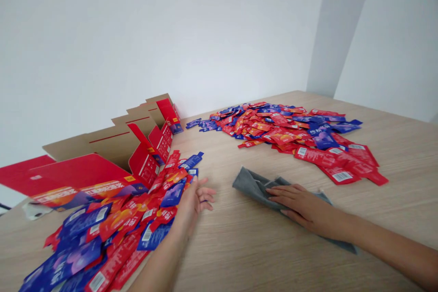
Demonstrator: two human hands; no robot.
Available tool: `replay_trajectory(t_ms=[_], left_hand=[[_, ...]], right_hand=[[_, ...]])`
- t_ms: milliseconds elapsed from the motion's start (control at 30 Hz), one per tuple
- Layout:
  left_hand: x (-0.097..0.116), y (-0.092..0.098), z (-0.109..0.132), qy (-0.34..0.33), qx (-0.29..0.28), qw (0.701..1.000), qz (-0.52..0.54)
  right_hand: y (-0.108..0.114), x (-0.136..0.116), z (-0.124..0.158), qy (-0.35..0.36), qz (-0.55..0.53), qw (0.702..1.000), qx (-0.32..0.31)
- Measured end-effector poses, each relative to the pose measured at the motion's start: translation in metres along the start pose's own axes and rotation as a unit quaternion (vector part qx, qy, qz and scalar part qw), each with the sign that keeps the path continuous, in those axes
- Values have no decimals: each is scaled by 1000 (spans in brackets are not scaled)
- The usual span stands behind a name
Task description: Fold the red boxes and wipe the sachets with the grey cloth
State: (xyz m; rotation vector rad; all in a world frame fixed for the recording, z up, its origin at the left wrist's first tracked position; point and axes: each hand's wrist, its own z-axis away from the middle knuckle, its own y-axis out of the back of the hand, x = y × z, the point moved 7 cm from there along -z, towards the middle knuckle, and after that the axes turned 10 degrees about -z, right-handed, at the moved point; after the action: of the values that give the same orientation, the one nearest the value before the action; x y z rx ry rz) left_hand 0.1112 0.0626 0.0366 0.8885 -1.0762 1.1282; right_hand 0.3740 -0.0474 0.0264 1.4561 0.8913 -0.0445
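My left hand (194,203) rests on its edge against a heap of red and blue sachets (112,232) at the left, fingers apart and holding nothing. My right hand (297,203) lies flat, fingers stretched out, on a grey cloth (251,182) spread on the wooden table (239,246). The cloth is partly hidden under the hand and forearm.
A second, larger heap of red and blue sachets (284,132) lies at the far middle and right. Flattened red and brown cardboard cartons (112,155) lean along the white wall at the left. Bare wood shows between the two heaps.
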Motion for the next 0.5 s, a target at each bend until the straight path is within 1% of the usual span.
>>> replay_trajectory(t_ms=[33,67,100,133,167,200,233,267,300,367,433,500], left_hand=[[-1,-16,-11,-14,-20,998,-54],[1,-33,-24,-44,-31,989,-136],[5,-50,-38,-84,-32,968,-234],[10,-68,-54,-129,-26,933,-334],[16,-86,-70,-171,-13,886,-430],[20,-103,-86,-197,-5,853,-483],[25,-119,-102,-213,2,829,-518],[28,-133,-117,-220,4,817,-533],[31,-145,-131,-222,3,813,-538],[35,-165,-152,-225,0,801,-555],[38,-177,-166,-222,1,795,-565],[40,-181,-173,-216,3,794,-568]], right_hand=[[2,-2,4,-11,0,1000,0],[2,-3,7,-22,1,1000,2],[2,-5,9,-29,4,1000,6],[0,-6,9,-33,9,999,8],[-2,-8,8,-34,13,999,8],[-6,-10,7,-32,15,999,5],[-10,-13,4,-28,14,1000,-2],[-15,-15,1,-25,10,1000,-11],[-18,-16,-2,-25,4,999,-20],[-23,-19,-9,-26,-4,999,-33],[-23,-17,-17,-34,1,999,-23],[-18,-7,-25,-49,19,999,13]])
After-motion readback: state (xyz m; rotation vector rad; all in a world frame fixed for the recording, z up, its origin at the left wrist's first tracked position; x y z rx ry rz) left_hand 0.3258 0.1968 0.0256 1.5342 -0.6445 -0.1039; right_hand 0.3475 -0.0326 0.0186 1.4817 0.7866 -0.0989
